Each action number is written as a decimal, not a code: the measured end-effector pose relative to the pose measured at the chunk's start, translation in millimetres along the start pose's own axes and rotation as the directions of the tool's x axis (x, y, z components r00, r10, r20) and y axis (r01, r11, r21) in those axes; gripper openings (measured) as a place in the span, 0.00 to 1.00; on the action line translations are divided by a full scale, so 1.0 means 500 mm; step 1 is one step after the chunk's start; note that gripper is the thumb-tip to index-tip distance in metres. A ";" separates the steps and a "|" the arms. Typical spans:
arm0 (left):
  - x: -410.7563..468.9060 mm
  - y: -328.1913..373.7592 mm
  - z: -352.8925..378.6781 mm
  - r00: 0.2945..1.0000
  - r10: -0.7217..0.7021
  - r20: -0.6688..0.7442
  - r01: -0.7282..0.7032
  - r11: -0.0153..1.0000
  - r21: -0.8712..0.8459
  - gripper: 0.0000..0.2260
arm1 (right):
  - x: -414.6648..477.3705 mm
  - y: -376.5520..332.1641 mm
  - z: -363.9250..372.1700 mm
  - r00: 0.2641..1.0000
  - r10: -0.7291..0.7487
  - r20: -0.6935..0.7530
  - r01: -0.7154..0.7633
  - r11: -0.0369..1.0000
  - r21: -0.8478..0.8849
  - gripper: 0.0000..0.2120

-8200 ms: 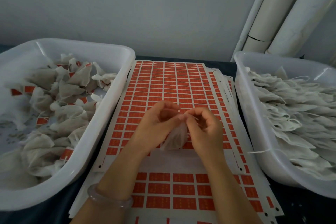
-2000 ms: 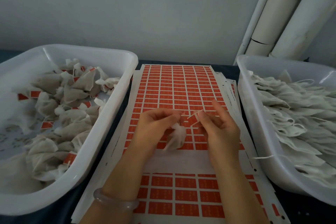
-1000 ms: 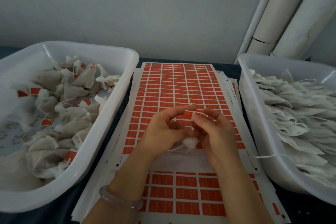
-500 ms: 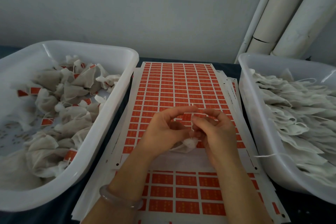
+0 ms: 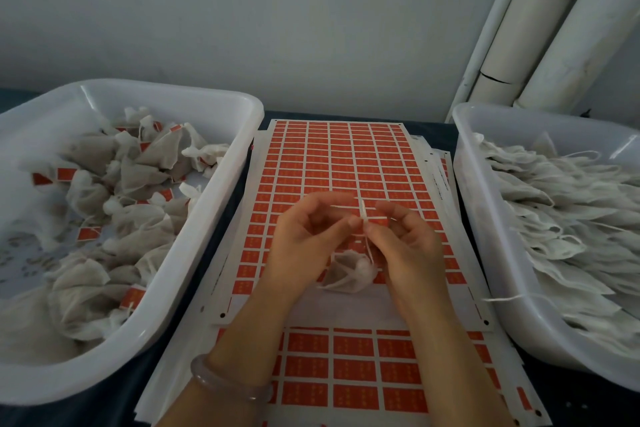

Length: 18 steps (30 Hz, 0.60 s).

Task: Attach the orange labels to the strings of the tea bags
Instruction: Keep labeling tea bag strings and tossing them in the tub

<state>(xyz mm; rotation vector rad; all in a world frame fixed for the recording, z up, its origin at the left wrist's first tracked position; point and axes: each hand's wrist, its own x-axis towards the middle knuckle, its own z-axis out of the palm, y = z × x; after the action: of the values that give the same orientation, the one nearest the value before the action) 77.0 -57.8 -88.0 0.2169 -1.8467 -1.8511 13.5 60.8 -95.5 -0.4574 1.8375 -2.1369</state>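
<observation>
My left hand [image 5: 304, 246] and my right hand [image 5: 405, 250] meet above the sheet of orange labels [image 5: 341, 163]. Between their fingertips they pinch a folded orange label [image 5: 363, 222] around the white string [image 5: 369, 249] of a tea bag. The tea bag [image 5: 348, 274] hangs below the fingertips and rests on the sheet between my palms. The label is seen edge-on, so little of its orange face shows.
A white tub [image 5: 221, 107] on the left holds tea bags with orange labels on them. A white tub [image 5: 471, 191] on the right holds several unlabelled tea bags. More label sheets [image 5: 349, 367] lie stacked toward me. White pipes [image 5: 540, 24] rise at the back right.
A second ago the orange label faced up between my fingertips; now it is folded thin over the string. The tea bag and both hands stayed in nearly the same place.
</observation>
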 end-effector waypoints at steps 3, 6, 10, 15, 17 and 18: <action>0.001 0.000 -0.002 0.999 -0.006 -0.049 0.005 1.000 -0.019 0.08 | -0.004 -0.004 0.005 0.998 -0.028 0.047 0.028 1.000 0.003 0.10; 0.003 -0.002 -0.001 0.992 0.030 -0.123 -0.015 0.993 0.116 0.06 | -0.005 -0.003 0.007 0.998 -0.018 0.066 0.015 0.999 0.045 0.06; 0.003 0.001 0.000 0.991 0.078 -0.110 -0.052 0.973 0.225 0.06 | -0.006 -0.002 0.009 0.998 -0.006 0.056 0.004 0.999 0.039 0.06; -0.001 0.007 0.002 0.998 0.058 -0.021 -0.054 0.985 0.162 0.07 | -0.008 -0.007 0.011 0.998 -0.010 0.064 0.007 0.999 0.045 0.09; -0.003 0.009 0.003 0.999 0.040 -0.019 -0.038 0.992 0.119 0.09 | -0.006 -0.008 0.009 0.998 -0.020 0.066 0.016 0.998 0.058 0.08; -0.003 0.009 0.003 0.999 0.034 -0.025 -0.032 0.994 0.105 0.10 | -0.005 -0.007 0.009 0.997 -0.033 0.071 0.030 0.998 0.052 0.10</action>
<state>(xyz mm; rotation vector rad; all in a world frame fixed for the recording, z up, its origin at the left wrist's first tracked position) 78.8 -55.7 -83.9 0.2450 -1.9201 -1.7230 17.7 58.5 -91.7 -0.5473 1.7440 -2.1537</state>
